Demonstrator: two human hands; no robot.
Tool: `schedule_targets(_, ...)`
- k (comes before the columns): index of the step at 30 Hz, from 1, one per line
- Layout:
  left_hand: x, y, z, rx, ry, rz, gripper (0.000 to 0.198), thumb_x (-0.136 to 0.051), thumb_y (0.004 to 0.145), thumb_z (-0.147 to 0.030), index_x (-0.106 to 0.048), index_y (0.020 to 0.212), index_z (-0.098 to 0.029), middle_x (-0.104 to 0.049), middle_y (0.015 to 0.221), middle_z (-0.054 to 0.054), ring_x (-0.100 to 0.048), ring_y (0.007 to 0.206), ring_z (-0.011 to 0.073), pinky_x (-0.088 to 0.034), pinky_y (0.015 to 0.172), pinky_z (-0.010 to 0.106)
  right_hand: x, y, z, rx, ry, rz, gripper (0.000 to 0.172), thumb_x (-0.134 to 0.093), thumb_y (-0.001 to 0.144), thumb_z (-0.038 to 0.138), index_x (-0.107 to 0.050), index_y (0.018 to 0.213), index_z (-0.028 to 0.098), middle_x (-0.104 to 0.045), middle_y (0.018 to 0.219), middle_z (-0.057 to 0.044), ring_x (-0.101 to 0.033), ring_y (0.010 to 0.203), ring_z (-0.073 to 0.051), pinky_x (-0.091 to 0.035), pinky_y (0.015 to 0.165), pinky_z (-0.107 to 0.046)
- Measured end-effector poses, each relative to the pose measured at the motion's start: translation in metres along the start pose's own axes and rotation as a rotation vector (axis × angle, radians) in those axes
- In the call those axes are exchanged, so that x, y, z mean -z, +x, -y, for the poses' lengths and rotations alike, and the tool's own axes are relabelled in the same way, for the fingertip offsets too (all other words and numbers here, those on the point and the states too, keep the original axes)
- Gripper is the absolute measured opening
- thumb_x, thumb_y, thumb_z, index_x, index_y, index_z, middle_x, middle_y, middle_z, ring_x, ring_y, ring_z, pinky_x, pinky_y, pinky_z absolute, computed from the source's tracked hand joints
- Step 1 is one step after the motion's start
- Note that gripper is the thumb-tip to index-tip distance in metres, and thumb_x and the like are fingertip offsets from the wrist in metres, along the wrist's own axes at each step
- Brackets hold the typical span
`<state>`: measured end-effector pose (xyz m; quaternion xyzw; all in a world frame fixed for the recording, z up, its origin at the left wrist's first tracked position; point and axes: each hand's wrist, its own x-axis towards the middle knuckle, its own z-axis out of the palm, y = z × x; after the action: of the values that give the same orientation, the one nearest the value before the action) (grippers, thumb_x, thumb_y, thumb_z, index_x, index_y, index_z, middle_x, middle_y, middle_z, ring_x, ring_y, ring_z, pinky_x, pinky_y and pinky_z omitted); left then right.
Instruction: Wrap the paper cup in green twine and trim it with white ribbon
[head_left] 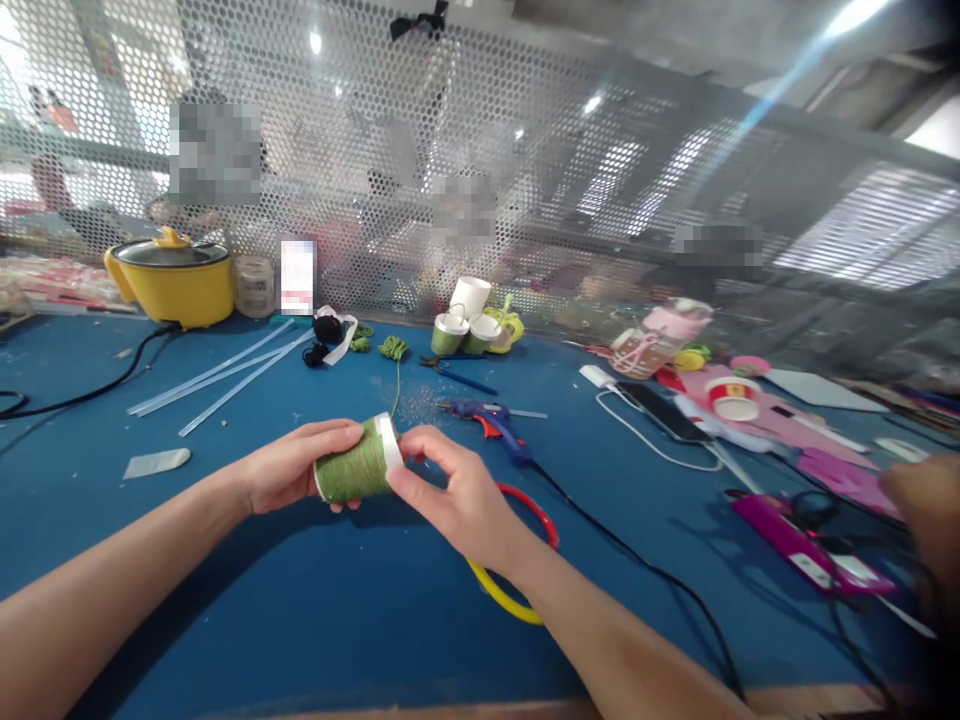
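A paper cup wrapped in green yarn (356, 468) lies tilted on its side in the air above the table, its white rim toward the right. My left hand (296, 465) is closed around the wrapped part, thumb on top and fingertips showing below. My right hand (457, 500) grips the cup at its white rim, thumb at the near side and fingers at the mouth, partly hidden. From the cup a green strand runs up to a small yarn bundle (393, 347). Just right of my right hand lies a blue glue gun (491, 415); a red and yellow ring (510, 600) is partly behind my wrist.
Clear glue sticks (225, 380), a yellow pot (178, 285) and a phone (297, 277) are at the left. Green-wrapped cups (450, 335) and pliers (461, 375) stand or lie at the back. A power strip (806, 550) and cords occupy the right, near another person's blurred hand (926, 510).
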<state>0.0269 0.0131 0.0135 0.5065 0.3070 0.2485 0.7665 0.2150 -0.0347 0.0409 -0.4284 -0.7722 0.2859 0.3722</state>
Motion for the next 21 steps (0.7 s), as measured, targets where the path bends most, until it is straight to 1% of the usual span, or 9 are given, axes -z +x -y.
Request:
schedule_targets(2,-0.001,0.001,0.002,-0.092,0.102,-0.109,0.045,-0.054,0.078,-0.048,-0.05,0.109,-0.016,-0.06,0.084,0.006,-0.061,0.069,0.0184,-0.047,0.055,0.027,-0.002,0.0,-0.003,-0.01,-0.043,-0.011,0.016,-0.048,0.083,0.026,-0.05,0.07,0.018,-0.052,0.076,-0.002,-0.049,0.074,-0.014,-0.04,0.07,-0.028)
schedule_targets(3,-0.002,0.002,0.003,-0.189,0.192,-0.186,0.044,-0.055,0.078,-0.045,-0.05,0.111,-0.017,-0.059,0.089,0.007,-0.06,0.077,0.0196,-0.048,0.062,0.029,-0.003,0.0,-0.005,-0.003,-0.071,-0.031,0.017,-0.048,0.083,0.025,-0.048,0.068,0.018,-0.051,0.073,-0.002,-0.048,0.072,-0.014,-0.04,0.069,-0.028)
schedule_targets(5,-0.004,0.002,0.004,-0.456,0.435,-0.325,0.04,-0.06,0.077,-0.038,-0.051,0.111,-0.02,-0.056,0.101,0.007,-0.054,0.095,0.0214,-0.044,0.08,0.034,-0.005,0.0,-0.008,0.046,-0.135,-0.072,0.017,-0.049,0.082,0.022,-0.046,0.066,0.019,-0.05,0.07,-0.001,-0.047,0.071,-0.015,-0.039,0.067,-0.028)
schedule_targets(7,-0.007,0.0,0.003,-0.681,0.654,-0.391,0.03,-0.062,0.076,-0.031,-0.056,0.104,-0.02,-0.053,0.107,0.008,-0.049,0.104,0.0221,-0.038,0.091,0.036,-0.007,0.001,-0.011,0.126,-0.203,-0.085,0.016,-0.051,0.081,0.02,-0.046,0.066,0.019,-0.052,0.068,-0.002,-0.045,0.071,-0.015,-0.038,0.069,-0.03)
schedule_targets(9,-0.01,-0.003,0.001,-0.777,0.753,-0.407,0.018,-0.058,0.079,-0.027,-0.059,0.095,-0.02,-0.052,0.107,0.008,-0.048,0.105,0.0219,-0.037,0.093,0.037,-0.008,0.0,-0.011,0.205,-0.259,-0.074,0.015,-0.052,0.081,0.017,-0.046,0.066,0.019,-0.054,0.068,-0.002,-0.045,0.071,-0.016,-0.037,0.069,-0.031)
schedule_targets(11,-0.013,-0.005,0.0,-0.787,0.769,-0.423,0.011,-0.056,0.08,-0.025,-0.059,0.089,-0.019,-0.051,0.106,0.008,-0.049,0.103,0.0215,-0.039,0.09,0.037,-0.009,-0.001,-0.011,0.254,-0.297,-0.061,0.014,-0.052,0.08,0.016,-0.047,0.067,0.018,-0.056,0.07,-0.002,-0.045,0.072,-0.016,-0.036,0.069,-0.031)
schedule_targets(13,-0.014,-0.006,0.0,-0.766,0.772,-0.434,0.008,-0.056,0.08,-0.025,-0.058,0.085,-0.019,-0.052,0.104,0.008,-0.049,0.102,0.0212,-0.039,0.089,0.037,-0.01,-0.001,-0.01,0.277,-0.322,-0.064,0.015,-0.053,0.08,0.015,-0.047,0.067,0.018,-0.057,0.071,-0.002,-0.045,0.072,-0.015,-0.035,0.068,-0.031)
schedule_targets(17,-0.014,-0.005,0.0,-0.715,0.751,-0.438,0.006,-0.056,0.08,-0.024,-0.057,0.081,-0.019,-0.052,0.102,0.007,-0.05,0.1,0.0201,-0.039,0.089,0.036,-0.011,-0.002,-0.009,0.292,-0.364,-0.07,0.016,-0.053,0.081,0.016,-0.046,0.066,0.018,-0.056,0.07,-0.002,-0.044,0.071,-0.015,-0.035,0.067,-0.03)
schedule_targets(21,-0.014,-0.005,-0.001,-0.685,0.721,-0.428,0.009,-0.055,0.08,-0.026,-0.056,0.076,-0.018,-0.051,0.102,0.006,-0.05,0.099,0.0206,-0.039,0.087,0.036,-0.01,-0.002,-0.009,0.304,-0.388,-0.068,0.018,-0.053,0.081,0.017,-0.045,0.065,0.018,-0.055,0.069,-0.002,-0.043,0.069,-0.014,-0.034,0.066,-0.03)
